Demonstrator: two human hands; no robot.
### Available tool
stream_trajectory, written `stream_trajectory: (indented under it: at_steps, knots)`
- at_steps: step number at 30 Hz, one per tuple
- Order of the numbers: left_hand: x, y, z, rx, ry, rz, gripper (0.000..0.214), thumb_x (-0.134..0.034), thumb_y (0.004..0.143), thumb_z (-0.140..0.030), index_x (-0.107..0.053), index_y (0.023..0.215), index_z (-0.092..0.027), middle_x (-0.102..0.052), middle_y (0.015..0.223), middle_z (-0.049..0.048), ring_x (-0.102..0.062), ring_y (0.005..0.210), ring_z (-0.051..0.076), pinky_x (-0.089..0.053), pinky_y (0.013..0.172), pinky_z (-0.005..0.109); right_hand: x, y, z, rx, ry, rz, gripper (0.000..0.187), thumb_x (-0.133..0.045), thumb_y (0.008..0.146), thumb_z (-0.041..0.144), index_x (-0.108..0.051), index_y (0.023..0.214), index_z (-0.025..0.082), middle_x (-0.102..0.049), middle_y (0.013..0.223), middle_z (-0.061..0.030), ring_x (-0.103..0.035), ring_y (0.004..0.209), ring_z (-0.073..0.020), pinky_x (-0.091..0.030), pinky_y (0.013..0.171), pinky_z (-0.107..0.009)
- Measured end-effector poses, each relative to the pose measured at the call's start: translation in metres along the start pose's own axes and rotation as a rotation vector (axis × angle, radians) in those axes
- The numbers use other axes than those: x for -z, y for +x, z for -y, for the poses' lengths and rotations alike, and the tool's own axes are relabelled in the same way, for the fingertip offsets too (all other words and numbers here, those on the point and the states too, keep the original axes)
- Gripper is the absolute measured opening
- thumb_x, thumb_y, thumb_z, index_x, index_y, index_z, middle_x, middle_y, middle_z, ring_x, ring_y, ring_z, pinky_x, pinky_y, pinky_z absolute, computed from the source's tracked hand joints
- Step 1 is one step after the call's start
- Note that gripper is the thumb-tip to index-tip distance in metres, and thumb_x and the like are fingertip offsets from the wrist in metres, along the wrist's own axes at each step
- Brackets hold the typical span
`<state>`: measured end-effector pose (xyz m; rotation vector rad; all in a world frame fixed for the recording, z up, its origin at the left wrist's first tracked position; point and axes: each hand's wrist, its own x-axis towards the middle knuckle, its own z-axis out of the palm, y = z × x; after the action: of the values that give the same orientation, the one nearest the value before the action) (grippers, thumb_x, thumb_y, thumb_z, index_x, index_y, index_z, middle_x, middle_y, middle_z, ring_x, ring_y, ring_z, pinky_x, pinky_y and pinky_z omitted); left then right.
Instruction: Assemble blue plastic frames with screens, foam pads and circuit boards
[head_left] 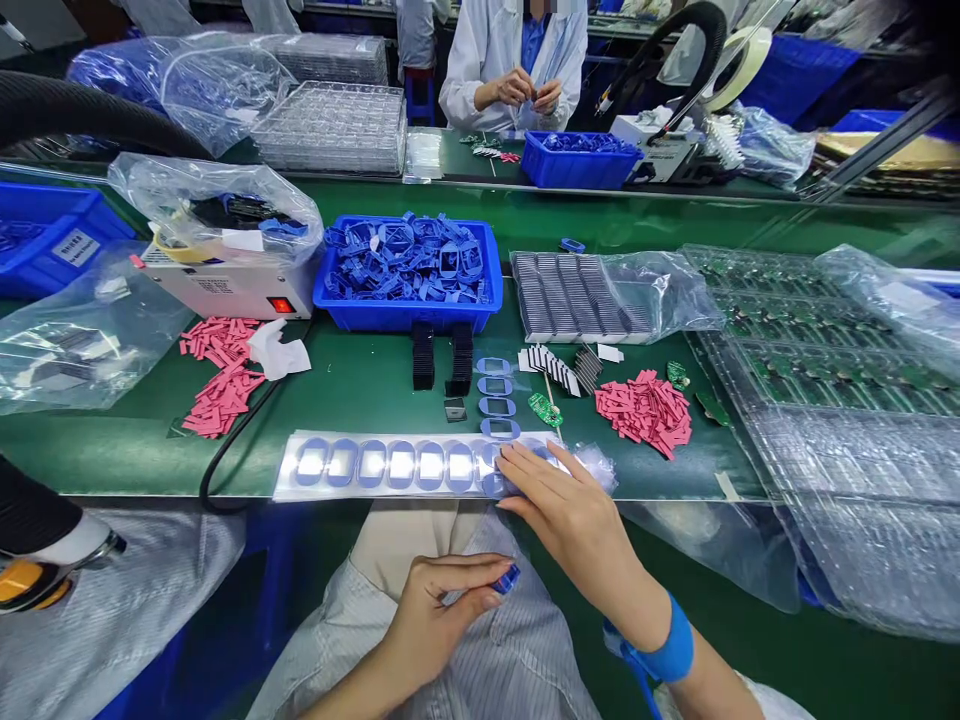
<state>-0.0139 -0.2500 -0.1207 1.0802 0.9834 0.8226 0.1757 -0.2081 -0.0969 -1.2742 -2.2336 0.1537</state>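
Observation:
Above my lap, my left hand (pixel 442 605) pinches a small blue plastic frame (pixel 507 578) between thumb and fingertips. My right hand (pixel 574 505) lies with fingers stretched over the right part of a white backing strip (pixel 285 480), which carries a row of rounded blue-edged film stickers (pixel 401 463). Its palm and fingers hide the stickers beneath. Just beyond those fingertips, several blue frames (pixel 495 386) form a column on the green bench. A small green circuit board (pixel 545 410) is close by, to the right of the column.
Behind the strip is a blue bin (pixel 409 318) heaped with blue frames. Pink strips form piles at left (pixel 225 390) and right (pixel 643 412). Black pieces (pixel 424 358) stand stacked between. Clear trays of circuit boards (pixel 817 350) cover the right side. A co-worker (pixel 517 60) sits opposite.

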Motion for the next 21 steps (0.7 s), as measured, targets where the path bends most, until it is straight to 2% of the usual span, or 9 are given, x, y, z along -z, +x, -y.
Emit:
stream_trajectory:
  at_steps: [3,6,8,12,14,17,19,21]
  knots:
    - [0.002,0.004,-0.012,-0.020,-0.044,-0.007,0.016,-0.075,0.073,-0.035,-0.076,0.089,-0.031,-0.077,0.096,0.0051,-0.073,0.094,0.026,-0.058,0.088,0.038,0.005,0.004,-0.007,-0.102,0.196,0.014,0.031,-0.058,0.089,0.026,-0.062,0.120,0.024,-0.070,0.113,-0.0056,-0.066,0.107,-0.0250,-0.047,0.100,-0.051]
    - [0.004,0.012,-0.029,-0.025,-0.090,-0.009,0.019,-0.075,0.071,-0.038,-0.076,0.089,-0.029,-0.077,0.098,0.0051,-0.072,0.095,0.026,-0.057,0.090,0.039,0.011,0.010,-0.021,-0.330,0.400,-0.009,0.023,-0.066,0.082,0.034,-0.072,0.103,0.028,-0.073,0.106,-0.0021,-0.067,0.104,-0.0269,-0.050,0.097,-0.048]
    - [0.004,0.016,-0.038,-0.002,-0.117,-0.006,0.022,-0.075,0.072,-0.038,-0.076,0.090,-0.027,-0.077,0.098,0.0056,-0.072,0.095,0.026,-0.057,0.090,0.041,0.016,0.012,-0.032,-0.453,0.465,-0.091,0.025,-0.069,0.078,0.037,-0.073,0.100,0.025,-0.074,0.102,-0.0046,-0.069,0.099,-0.0274,-0.054,0.092,-0.045]
    - [0.003,0.022,-0.042,0.057,-0.186,-0.026,0.030,-0.078,0.067,-0.041,-0.076,0.092,-0.023,-0.078,0.093,0.0076,-0.073,0.092,0.028,-0.057,0.089,0.044,0.026,0.011,-0.044,-0.552,0.532,-0.325,0.032,-0.062,0.085,0.036,-0.065,0.114,0.023,-0.071,0.110,-0.0083,-0.068,0.103,-0.0240,-0.054,0.093,-0.044]
    - [0.001,0.024,-0.039,0.072,-0.225,-0.044,0.036,-0.079,0.065,-0.044,-0.076,0.092,-0.022,-0.077,0.095,0.0085,-0.073,0.093,0.029,-0.056,0.091,0.045,0.027,0.007,-0.040,-0.581,0.663,-0.409,0.033,-0.063,0.085,0.036,-0.063,0.117,0.024,-0.069,0.115,-0.0075,-0.064,0.110,-0.0231,-0.049,0.099,-0.045]
    - [-0.002,0.026,-0.035,0.087,-0.275,-0.045,0.041,-0.079,0.063,-0.047,-0.076,0.093,-0.020,-0.077,0.094,0.0097,-0.073,0.092,0.030,-0.055,0.092,0.046,0.022,-0.003,-0.022,-0.638,0.830,-0.372,0.042,-0.063,0.086,0.037,-0.057,0.126,0.025,-0.068,0.119,-0.0088,-0.061,0.114,-0.0227,-0.044,0.103,-0.046]
    - [0.001,0.022,-0.035,0.093,-0.301,-0.031,0.041,-0.079,0.062,-0.047,-0.076,0.093,-0.019,-0.078,0.094,0.0104,-0.073,0.091,0.030,-0.055,0.092,0.047,0.018,-0.011,-0.007,-0.671,0.892,-0.352,0.041,-0.059,0.089,0.037,-0.056,0.127,0.025,-0.067,0.119,-0.0095,-0.062,0.113,-0.0222,-0.045,0.103,-0.044]
    - [0.009,0.013,-0.038,0.099,-0.314,-0.011,0.040,-0.080,0.062,-0.046,-0.077,0.092,-0.019,-0.078,0.093,0.0110,-0.073,0.090,0.029,-0.056,0.089,0.045,0.014,-0.019,0.010,-0.630,0.972,-0.392,0.033,-0.053,0.091,0.039,-0.060,0.121,0.025,-0.070,0.114,-0.0089,-0.065,0.108,-0.0222,-0.049,0.099,-0.042]
